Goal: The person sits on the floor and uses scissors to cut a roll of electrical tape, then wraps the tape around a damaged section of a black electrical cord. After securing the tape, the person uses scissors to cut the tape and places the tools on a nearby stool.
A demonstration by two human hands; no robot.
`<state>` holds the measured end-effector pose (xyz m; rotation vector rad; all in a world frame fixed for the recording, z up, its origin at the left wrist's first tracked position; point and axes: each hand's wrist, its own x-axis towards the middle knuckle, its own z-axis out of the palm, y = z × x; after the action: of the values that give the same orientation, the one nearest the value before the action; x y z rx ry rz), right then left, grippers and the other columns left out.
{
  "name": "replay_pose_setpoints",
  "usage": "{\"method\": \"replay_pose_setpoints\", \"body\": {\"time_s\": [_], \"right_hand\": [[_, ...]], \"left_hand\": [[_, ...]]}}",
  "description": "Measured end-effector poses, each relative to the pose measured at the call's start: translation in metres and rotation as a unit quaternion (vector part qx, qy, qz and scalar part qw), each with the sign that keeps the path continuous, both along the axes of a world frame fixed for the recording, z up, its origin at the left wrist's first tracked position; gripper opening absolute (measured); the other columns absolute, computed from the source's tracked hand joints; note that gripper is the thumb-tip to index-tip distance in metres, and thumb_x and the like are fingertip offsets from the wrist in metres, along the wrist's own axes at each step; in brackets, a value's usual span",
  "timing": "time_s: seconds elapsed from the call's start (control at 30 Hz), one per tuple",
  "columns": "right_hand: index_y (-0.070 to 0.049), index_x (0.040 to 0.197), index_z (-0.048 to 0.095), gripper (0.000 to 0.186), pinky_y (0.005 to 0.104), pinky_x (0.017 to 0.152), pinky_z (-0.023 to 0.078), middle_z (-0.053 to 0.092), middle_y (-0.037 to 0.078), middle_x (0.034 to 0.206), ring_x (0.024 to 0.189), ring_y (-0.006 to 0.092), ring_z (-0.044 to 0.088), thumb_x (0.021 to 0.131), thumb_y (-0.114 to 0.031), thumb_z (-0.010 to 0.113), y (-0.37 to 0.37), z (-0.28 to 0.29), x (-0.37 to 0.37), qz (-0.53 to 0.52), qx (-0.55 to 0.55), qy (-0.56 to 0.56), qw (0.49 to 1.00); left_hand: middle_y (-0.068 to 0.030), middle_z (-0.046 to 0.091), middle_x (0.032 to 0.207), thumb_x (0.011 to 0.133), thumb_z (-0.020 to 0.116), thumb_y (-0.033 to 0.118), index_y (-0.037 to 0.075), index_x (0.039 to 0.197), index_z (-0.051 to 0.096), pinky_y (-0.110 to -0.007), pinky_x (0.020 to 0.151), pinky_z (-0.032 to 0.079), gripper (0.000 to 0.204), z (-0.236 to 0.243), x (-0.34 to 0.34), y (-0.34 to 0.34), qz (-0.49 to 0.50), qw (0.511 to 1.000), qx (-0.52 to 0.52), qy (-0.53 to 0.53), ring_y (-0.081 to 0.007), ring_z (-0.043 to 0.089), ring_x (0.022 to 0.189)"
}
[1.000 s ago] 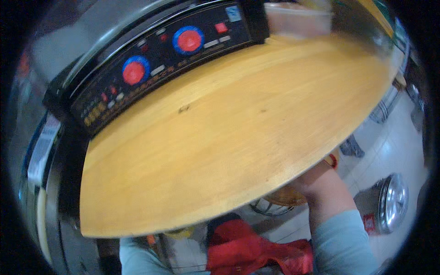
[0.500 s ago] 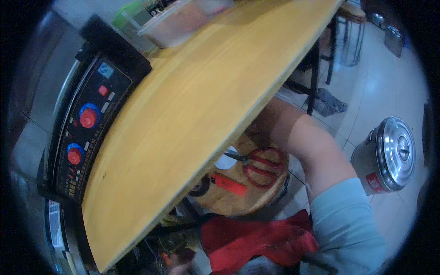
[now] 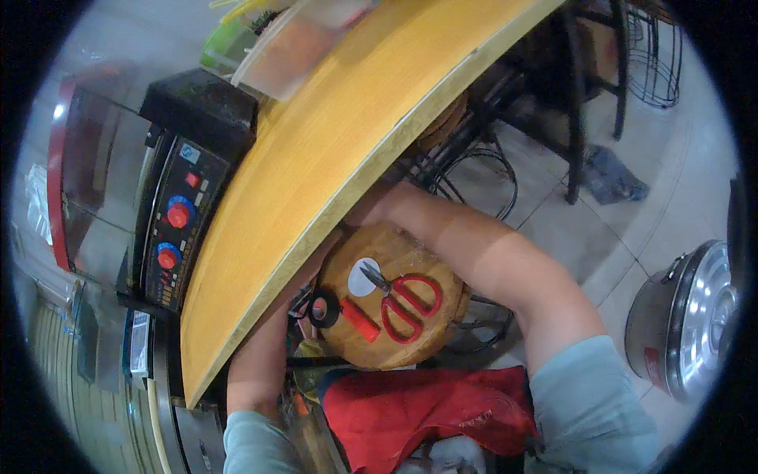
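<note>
Both my forearms reach in under the tilted edge of a yellow wooden tabletop (image 3: 316, 150). My right forearm (image 3: 505, 265) comes from the lower right and my left forearm (image 3: 259, 355) from the lower left. The table edge and shadow hide the fingers of both hands, so what they hold cannot be seen. Between the arms is a round wooden stool top (image 3: 433, 333). On it lie red-handled scissors (image 3: 404, 308), their blades over a white disc (image 3: 362, 278). A red rod-shaped piece (image 3: 360, 319) and a dark ring-shaped thing (image 3: 324, 306) lie beside them.
A black control panel with red knobs (image 3: 178, 213) stands at the table's left. Plastic tubs (image 3: 288, 55) sit at its far end. A lidded metal pot (image 3: 683, 320) stands on the tiled floor at right, near dark chair legs (image 3: 575, 118). Red cloth (image 3: 426, 407) lies below the stool.
My left forearm has come up under the table edge. My right arm has reached further left. The view has shifted, showing more of the stool top and the scissors.
</note>
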<state>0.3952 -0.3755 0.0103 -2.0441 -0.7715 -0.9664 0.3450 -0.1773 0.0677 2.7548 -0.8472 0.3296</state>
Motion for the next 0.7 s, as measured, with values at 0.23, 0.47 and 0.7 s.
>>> {"method": "replay_pose_setpoints", "body": {"time_s": [0.23,0.47,0.7], "right_hand": [[-0.012,0.128,0.055,0.049,0.0412,0.107,0.035,0.054,0.015,0.134,0.126,0.0327,0.047,0.091,-0.043,0.05,-0.029,-0.007,0.029,0.149,0.004,0.05,0.988],[-0.003,0.123,0.056,0.056,0.0429,0.093,0.046,0.059,0.023,0.119,0.111,0.0379,0.058,0.091,-0.049,0.052,-0.054,-0.024,0.008,0.155,0.065,0.132,0.977],[0.002,0.087,0.065,0.035,0.044,0.098,0.044,0.063,0.024,0.104,0.106,0.0386,0.057,0.084,-0.034,0.067,-0.071,-0.057,-0.115,0.002,0.118,0.101,0.988]], "left_hand": [[-0.0129,0.063,0.102,0.087,0.065,0.037,0.003,0.114,0.061,-0.037,0.076,0.049,0.044,-0.03,0.084,-0.029,0.19,0.962,0.115,0.158,-0.0215,0.059,0.091],[-0.0181,0.052,0.132,0.087,0.061,0.026,0.008,0.13,0.052,-0.045,0.105,0.037,0.048,-0.036,0.156,0.032,0.034,0.929,0.35,-0.117,-0.0314,0.048,0.123],[-0.0175,0.052,0.133,0.085,0.063,0.027,0.008,0.126,0.055,-0.044,0.106,0.036,0.046,-0.02,0.166,-0.003,0.087,0.921,0.377,-0.047,-0.0314,0.047,0.126]]}}
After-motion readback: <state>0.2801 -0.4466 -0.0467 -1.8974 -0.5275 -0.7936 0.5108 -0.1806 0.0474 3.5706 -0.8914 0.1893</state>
